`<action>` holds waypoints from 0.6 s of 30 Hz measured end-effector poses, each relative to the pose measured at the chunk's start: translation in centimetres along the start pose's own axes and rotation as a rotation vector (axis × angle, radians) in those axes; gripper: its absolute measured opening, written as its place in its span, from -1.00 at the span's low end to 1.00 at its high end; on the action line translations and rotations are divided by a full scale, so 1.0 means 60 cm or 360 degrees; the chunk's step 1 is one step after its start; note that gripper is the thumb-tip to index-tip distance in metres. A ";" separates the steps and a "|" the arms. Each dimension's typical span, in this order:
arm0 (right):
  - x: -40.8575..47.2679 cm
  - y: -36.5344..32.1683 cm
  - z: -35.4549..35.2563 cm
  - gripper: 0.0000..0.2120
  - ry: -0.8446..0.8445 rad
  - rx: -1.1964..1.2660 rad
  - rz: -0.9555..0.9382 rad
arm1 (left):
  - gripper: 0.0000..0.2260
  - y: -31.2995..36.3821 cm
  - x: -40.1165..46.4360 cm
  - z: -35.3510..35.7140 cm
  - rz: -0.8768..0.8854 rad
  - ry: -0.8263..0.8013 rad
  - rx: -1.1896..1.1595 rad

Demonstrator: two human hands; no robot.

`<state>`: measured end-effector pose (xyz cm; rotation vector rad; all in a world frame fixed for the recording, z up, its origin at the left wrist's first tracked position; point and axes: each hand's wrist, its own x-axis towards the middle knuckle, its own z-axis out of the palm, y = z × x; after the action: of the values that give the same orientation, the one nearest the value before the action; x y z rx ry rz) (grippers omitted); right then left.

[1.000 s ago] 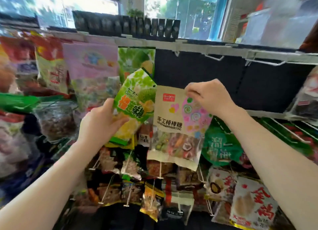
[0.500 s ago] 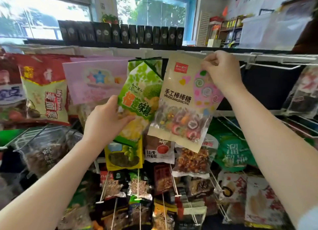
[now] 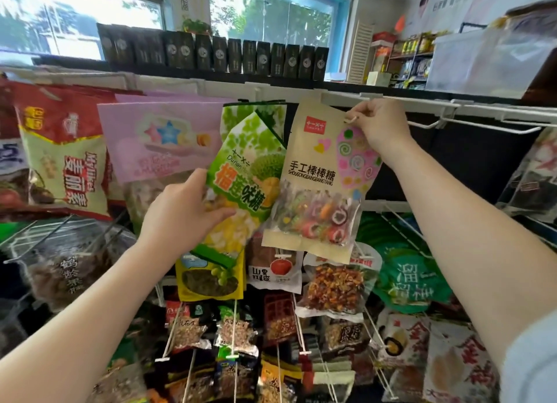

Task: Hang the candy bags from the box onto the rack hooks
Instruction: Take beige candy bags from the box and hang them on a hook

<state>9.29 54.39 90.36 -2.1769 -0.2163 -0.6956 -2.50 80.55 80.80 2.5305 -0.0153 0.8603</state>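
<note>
Nearest the camera, the left hand [image 3: 184, 215] grips a green durian candy bag [image 3: 241, 185] by its lower left side, thumb across the front, holding it tilted so its top leans right. Just beside it, the beige lollipop bag [image 3: 319, 176] overlaps the green bag's right edge; through its clear window wrapped sweets show. The right hand [image 3: 376, 128] pinches this bag at its top right corner, by the hang hole, fingers curled round the edge, raised to the level of the white top rail [image 3: 422, 104]. Whether the hole is on a hook cannot be told. A bare white wire hook [image 3: 470, 125] juts out to the right of that hand.

Behind the green bag hangs another durian bag [image 3: 256, 113] on the top row, next to a pink star-printed bag [image 3: 159, 140] and a red and cream bag [image 3: 60, 155]. Lower rows carry many snack packets. On the shelf above stands a row of black boxes [image 3: 217, 53], with windows [image 3: 271, 16] behind.
</note>
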 end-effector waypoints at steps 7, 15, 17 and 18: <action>0.011 0.003 0.033 -0.77 0.0431 -0.0638 -0.0127 | -0.57 -0.022 -0.026 -0.007 -0.0090 -0.0152 0.0092; -0.097 0.004 0.043 -0.87 0.0873 -0.0007 -0.0334 | -0.55 -0.032 -0.039 -0.009 -0.0048 -0.0141 -0.0089; -0.119 -0.006 0.051 -0.88 0.0448 0.0112 -0.0412 | -0.55 -0.026 -0.038 -0.004 0.0002 -0.0134 -0.0174; -0.127 -0.011 0.056 -0.84 0.0147 -0.0037 -0.0517 | -0.55 -0.023 -0.038 -0.002 0.0034 -0.0133 -0.0190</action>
<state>4.09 57.97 84.91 -2.1473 -0.5235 -0.9811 -4.17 81.51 79.01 2.4567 -0.1175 0.7386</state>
